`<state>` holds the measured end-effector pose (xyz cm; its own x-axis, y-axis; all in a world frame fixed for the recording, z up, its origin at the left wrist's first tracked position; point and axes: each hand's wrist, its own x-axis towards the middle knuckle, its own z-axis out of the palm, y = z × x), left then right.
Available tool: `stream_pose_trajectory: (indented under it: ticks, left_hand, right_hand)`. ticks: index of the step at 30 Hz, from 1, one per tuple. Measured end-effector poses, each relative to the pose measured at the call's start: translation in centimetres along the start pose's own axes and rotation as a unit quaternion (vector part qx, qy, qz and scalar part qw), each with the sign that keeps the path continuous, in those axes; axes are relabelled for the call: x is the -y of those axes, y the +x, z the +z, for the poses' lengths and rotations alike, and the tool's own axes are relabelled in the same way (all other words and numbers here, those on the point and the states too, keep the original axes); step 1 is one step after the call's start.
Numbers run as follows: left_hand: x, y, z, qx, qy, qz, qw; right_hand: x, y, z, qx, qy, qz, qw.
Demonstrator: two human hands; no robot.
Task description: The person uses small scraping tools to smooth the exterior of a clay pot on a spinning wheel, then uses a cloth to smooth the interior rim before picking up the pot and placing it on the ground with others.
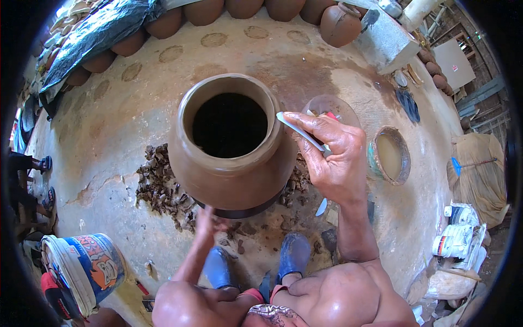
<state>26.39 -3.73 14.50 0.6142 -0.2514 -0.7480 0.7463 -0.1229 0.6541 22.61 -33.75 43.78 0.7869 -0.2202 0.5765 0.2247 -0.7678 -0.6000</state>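
Note:
A large wet brown clay pot (229,185) with a rounded rim and dark inside stands on a low dark base (239,211), clay scraps (160,201) lying around it. My right hand (329,152) is closed on a pale flat strip tool (294,127), whose tip is at the pot's rim on the right. My left hand (210,220) is low at the front of the pot by the base; its fingers are blurred, and I cannot tell whether they touch it.
A bucket (81,267) is lower left, a water basin (389,155) right, a round container (346,111) behind my right hand. Clay pots (338,24) line the back beside a concrete block (389,43). Another person's feet (46,180) are at the left. My boots (294,256) are below.

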Motion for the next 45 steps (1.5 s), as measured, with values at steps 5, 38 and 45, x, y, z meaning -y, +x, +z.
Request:
stream_pose_trajectory:
  ticks: [5,38,45]
  left_hand:
    - [-6.0,8.5,-5.1,-0.035,-0.006,0.156,0.987]
    - [0.6,1.1,4.1,-0.127,-0.016,0.100,0.987]
    - [0.2,-0.7,1.4,-0.002,-0.013,0.000,1.000]
  right_hand:
    - [0.5,0.0,0.1,-0.006,-0.018,-0.006,1.000]
    - [2.7,0.9,-0.5,0.045,-0.118,0.022,0.992]
    - [4.1,1.9,-0.6,0.084,-0.142,0.012,0.986]
